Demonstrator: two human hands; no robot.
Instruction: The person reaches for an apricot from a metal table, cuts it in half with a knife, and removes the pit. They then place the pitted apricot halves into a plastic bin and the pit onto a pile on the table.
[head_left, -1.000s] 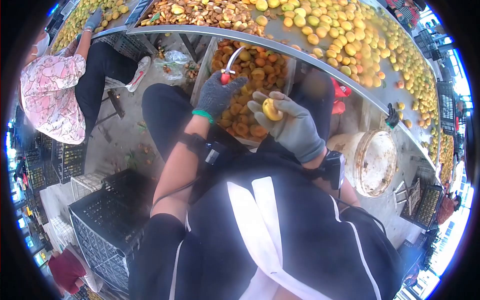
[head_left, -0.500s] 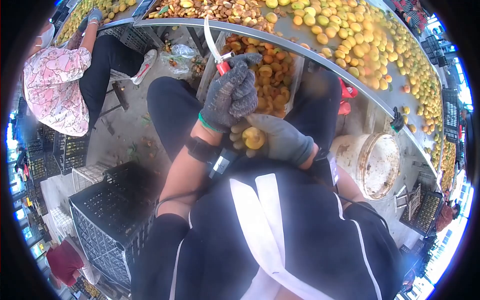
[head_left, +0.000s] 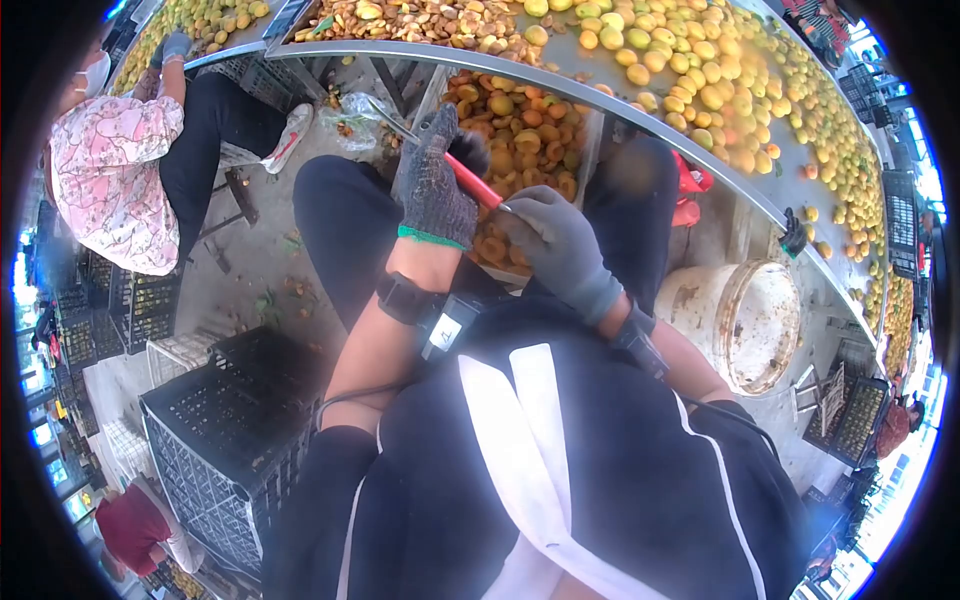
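My left hand, in a dark grey knit glove with a green cuff, is closed around a curved knife with a red handle. Its narrow blade points up and left, away from me. My right hand, in a smooth grey glove, is curled palm down at the rear end of the handle. Its fingertips are partly hidden, and I cannot see whether a fruit is inside. Below both hands, between my knees, a container holds cut orange apricots.
A metal-edged table curves ahead, bearing whole yellow apricots and a brown heap of pits or pieces. A black crate stands at left, a stained white bucket at right. A person in a pink patterned top sits at left.
The knife has tipped from nearly upright to slanting left, showing more of its red handle. My right hand has turned palm down and moved toward the handle end; the apricot it held is out of sight.
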